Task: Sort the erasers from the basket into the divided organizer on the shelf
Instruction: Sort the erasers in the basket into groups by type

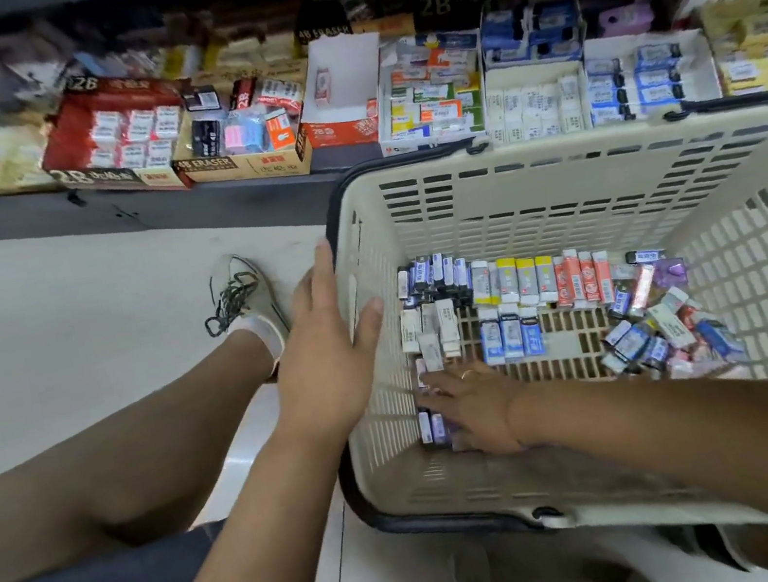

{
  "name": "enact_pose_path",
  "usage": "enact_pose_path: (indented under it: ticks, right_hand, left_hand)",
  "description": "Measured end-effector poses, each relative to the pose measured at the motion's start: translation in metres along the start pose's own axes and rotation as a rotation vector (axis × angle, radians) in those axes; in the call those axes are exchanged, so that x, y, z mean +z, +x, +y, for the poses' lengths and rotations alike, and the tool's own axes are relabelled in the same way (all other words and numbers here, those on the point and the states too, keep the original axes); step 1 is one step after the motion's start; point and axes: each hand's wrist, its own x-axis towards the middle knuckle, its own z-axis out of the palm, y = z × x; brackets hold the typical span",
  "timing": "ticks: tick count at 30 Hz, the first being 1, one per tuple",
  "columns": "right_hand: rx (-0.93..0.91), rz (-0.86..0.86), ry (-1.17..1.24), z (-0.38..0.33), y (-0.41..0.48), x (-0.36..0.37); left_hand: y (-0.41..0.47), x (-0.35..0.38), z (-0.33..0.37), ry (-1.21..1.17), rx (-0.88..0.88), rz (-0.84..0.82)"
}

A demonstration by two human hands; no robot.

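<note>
A beige plastic basket (534, 192) stands on the floor in front of the shelf. Erasers (519, 282) in blue, yellow, orange and white sleeves lie in rows on its bottom, with a loose heap (661, 334) at the right. My left hand (328, 367) rests on the basket's left wall, straight fingers outside and thumb inside. My right hand (473, 403) reaches into the basket's near-left corner, its fingers laid flat over a few blue-and-white erasers (434, 428). The white divided organizer (582, 71) sits on the shelf just behind the basket, holding sorted erasers.
Cardboard display boxes of 2B and 4B erasers (240, 157) line the low shelf to the left of the organizer. My leg and shoe (245, 300) lie on the pale floor left of the basket. The basket's dark handles (443, 521) hang down.
</note>
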Motion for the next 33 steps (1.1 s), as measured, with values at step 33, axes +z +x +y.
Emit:
enact_pose_path:
  ticks: [33]
  right_hand:
    - [0.857, 0.414, 1.359, 0.002, 0.047, 0.017]
  left_hand:
    - [0.004, 0.008, -0.010, -0.218, -0.006, 0.051]
